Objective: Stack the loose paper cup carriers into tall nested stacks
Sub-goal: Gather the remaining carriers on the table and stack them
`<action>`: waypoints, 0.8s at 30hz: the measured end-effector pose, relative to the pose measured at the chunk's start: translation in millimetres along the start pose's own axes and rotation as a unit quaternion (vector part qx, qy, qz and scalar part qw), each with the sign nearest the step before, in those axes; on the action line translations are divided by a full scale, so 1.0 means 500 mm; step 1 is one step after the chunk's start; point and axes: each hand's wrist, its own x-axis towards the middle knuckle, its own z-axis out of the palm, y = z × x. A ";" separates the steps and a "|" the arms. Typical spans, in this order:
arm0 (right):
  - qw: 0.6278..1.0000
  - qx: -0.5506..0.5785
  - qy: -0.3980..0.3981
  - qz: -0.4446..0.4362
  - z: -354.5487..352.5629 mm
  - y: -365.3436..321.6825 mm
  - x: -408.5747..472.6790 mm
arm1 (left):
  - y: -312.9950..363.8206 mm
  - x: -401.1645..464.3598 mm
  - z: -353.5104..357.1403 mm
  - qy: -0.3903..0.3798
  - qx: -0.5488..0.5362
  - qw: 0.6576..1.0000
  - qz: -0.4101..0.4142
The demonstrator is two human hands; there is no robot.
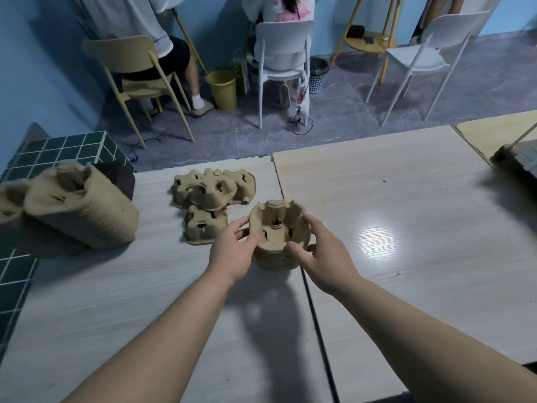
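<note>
Both hands clasp a short nested stack of cup carriers (277, 237) on the pale worktop (406, 228) — left hand (235, 253) gripping one side, right hand (322, 257) the other. Loose carriers (213, 196) lie just behind; a tall stack (84, 207) lies toppled at left.

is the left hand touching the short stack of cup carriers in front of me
Touching. The head view shows the left hand with its fingers pressed against the side of the short stack, while the right hand grips the other side.
</note>
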 end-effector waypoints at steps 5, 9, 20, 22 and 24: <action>1.000 0.010 -0.004 -0.030 0.068 -0.038 -0.031 | -0.033 -0.035 -0.074 0.021 0.004 1.000 0.002; 0.998 0.005 -0.034 -0.056 0.113 -0.058 -0.047 | -0.058 -0.064 -0.125 0.040 -0.002 0.999 0.005; 0.983 -0.007 -0.139 -0.118 0.243 -0.138 -0.048 | -0.123 -0.140 -0.272 0.125 0.020 0.992 -0.003; 0.980 -0.005 -0.152 -0.129 0.275 -0.154 -0.052 | -0.136 -0.150 -0.303 0.132 0.021 0.991 -0.002; 0.977 -0.002 -0.163 -0.134 0.306 -0.175 -0.058 | -0.148 -0.162 -0.334 0.139 0.021 0.990 -0.004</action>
